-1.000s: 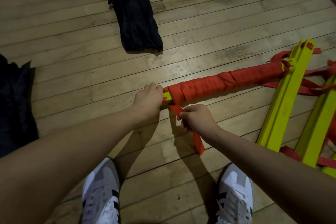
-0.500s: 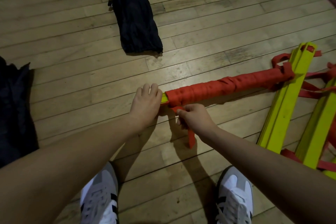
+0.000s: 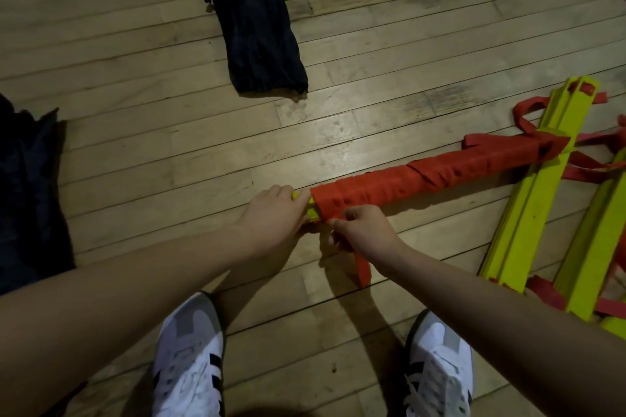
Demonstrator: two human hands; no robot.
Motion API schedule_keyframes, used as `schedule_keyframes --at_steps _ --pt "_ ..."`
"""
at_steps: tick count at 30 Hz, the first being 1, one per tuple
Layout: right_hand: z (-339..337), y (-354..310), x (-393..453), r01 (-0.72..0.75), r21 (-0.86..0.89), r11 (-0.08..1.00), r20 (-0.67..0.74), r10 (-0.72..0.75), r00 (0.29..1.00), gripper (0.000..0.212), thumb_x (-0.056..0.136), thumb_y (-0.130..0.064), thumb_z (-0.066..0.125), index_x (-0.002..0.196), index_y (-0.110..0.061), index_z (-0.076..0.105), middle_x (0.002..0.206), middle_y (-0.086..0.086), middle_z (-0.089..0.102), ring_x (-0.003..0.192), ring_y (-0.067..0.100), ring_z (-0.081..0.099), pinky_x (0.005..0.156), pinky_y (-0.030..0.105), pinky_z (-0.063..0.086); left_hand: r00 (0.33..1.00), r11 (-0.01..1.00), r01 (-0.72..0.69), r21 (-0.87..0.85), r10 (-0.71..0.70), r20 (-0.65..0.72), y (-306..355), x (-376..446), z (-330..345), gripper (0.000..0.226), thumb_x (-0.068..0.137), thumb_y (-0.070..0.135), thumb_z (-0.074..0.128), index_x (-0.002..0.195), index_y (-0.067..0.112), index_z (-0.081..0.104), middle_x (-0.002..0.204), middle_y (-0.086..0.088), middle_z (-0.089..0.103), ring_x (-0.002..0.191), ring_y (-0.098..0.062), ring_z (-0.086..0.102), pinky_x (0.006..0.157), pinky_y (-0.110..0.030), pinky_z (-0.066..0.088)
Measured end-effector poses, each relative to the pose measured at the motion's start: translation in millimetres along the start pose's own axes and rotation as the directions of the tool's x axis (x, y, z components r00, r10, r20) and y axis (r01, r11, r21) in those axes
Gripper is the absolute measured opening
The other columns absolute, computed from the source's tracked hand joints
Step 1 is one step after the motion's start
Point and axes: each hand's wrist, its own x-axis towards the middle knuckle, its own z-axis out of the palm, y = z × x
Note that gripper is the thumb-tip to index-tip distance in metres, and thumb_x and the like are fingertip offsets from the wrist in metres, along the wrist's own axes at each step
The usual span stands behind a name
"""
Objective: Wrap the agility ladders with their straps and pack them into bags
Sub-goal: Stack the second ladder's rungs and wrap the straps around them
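The wrapping step looks nearly finished on one ladder bundle [image 3: 423, 186], and the packing has not begun. The bundle lies on the wooden floor [image 3: 169, 152], just ahead of the person's shoes, a long bar of stacked yellow rungs wound in red strap along almost its whole length, with only a short yellow tip bare at the near end. The left hand [image 3: 274, 213] has its fingers curled over that bare tip and holds it down. The right hand [image 3: 364, 230] pinches the strap tail [image 3: 362, 269] just under the last turn, and the loose end hangs down toward the floor. The next move, as I judge it, calls for tucking or tying off that tail tightly so the turns do not slacken, then reaching for a bag. A dark bag [image 3: 257, 27] lies flat toward the far edge of the floor, well apart from the bundle. More yellow rungs [image 3: 528, 213] with loose red straps lie unwrapped at the right edge.
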Motion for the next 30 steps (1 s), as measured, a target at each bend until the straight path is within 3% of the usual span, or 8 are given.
schedule_keyframes --at_steps 3,6,10,15,19,23,27,30 --pt "2 3 0 0.004 -0.041 0.999 0.001 -0.004 1.000 0.022 0.093 -0.004 0.055 0.075 0.002 0.066 0.061 0.007 0.064 0.051 0.012 0.054 0.047 0.017 0.042 0.998 0.997 0.062 -0.035 -0.062 -0.001 1 6 -5 0.055 0.090 0.054 0.054 0.125 0.014 0.038 0.119 -0.010 0.051 0.109 -0.027 0.048 0.087 -0.035 0.039" --pt "5 6 1 0.011 -0.091 0.996 -0.005 -0.012 1.000 0.031 0.093 -0.003 0.054 0.063 -0.004 0.064 0.055 0.003 0.061 0.043 0.007 0.050 0.045 0.017 0.040 0.997 0.996 0.078 0.039 -0.077 -0.016 -1 9 -6 0.060 0.087 0.058 0.054 0.123 0.011 0.043 0.119 -0.010 0.048 0.109 -0.026 0.045 0.087 -0.035 0.037" --pt "1 8 4 0.025 -0.061 0.998 -0.040 -0.028 0.999 0.023 0.091 0.001 0.053 0.077 0.011 0.068 0.057 0.006 0.062 0.045 0.007 0.052 0.046 0.015 0.041 1.000 0.999 0.024 0.032 -0.024 -0.011 -5 14 -12 0.057 0.084 0.058 0.054 0.117 0.011 0.049 0.113 -0.009 0.049 0.105 -0.025 0.048 0.078 -0.033 0.036" --pt "-5 1 12 0.045 -0.036 0.998 -0.098 -0.049 0.994 0.024 0.094 -0.003 0.051 0.081 0.007 0.068 0.059 0.002 0.062 0.054 0.013 0.054 0.054 0.022 0.044 0.995 0.996 0.088 -0.022 -0.089 -0.039 -8 23 -22 0.053 0.083 0.054 0.055 0.113 0.010 0.051 0.110 -0.011 0.048 0.105 -0.027 0.049 0.079 -0.036 0.042" --pt "-4 -11 23 0.078 -0.067 0.995 -0.067 -0.082 0.994 0.023 0.095 -0.006 0.052 0.084 0.005 0.068 0.063 0.002 0.064 0.056 0.012 0.055 0.060 0.026 0.047 0.992 0.993 0.115 0.006 -0.115 -0.059 -18 33 -27 0.054 0.083 0.051 0.058 0.117 0.011 0.047 0.113 -0.010 0.046 0.104 -0.025 0.047 0.074 -0.034 0.043" --pt "-2 -14 35 0.074 -0.075 0.994 -0.065 -0.079 0.995 0.024 0.094 -0.006 0.052 0.077 0.002 0.067 0.065 0.005 0.066 0.056 0.014 0.056 0.061 0.030 0.047 0.991 0.993 0.120 -0.021 -0.121 -0.057 -29 40 -26 0.054 0.083 0.051 0.058 0.119 0.012 0.045 0.114 -0.009 0.044 0.106 -0.025 0.044 0.072 -0.032 0.040" --pt "-4 -15 44 0.066 -0.058 0.996 -0.065 -0.070 0.995 0.022 0.094 -0.006 0.052 0.079 -0.002 0.067 0.064 0.000 0.065 0.054 0.011 0.055 0.060 0.027 0.046 0.984 0.987 0.104 -0.125 -0.120 -0.129 -50 49 -31 0.050 0.081 0.044 0.065 0.114 0.010 0.049 0.111 -0.009 0.046 0.105 -0.024 0.044 0.081 -0.034 0.040" --pt "-2 -16 48 0.058 -0.050 0.997 -0.054 -0.060 0.997 0.023 0.095 -0.007 0.051 0.078 -0.008 0.066 0.064 0.000 0.066 0.053 0.009 0.055 0.059 0.026 0.046 0.989 0.989 0.101 -0.112 -0.112 -0.097 -46 50 -25 0.048 0.081 0.039 0.064 0.114 0.009 0.045 0.111 -0.010 0.044 0.103 -0.024 0.044 0.087 -0.034 0.039"
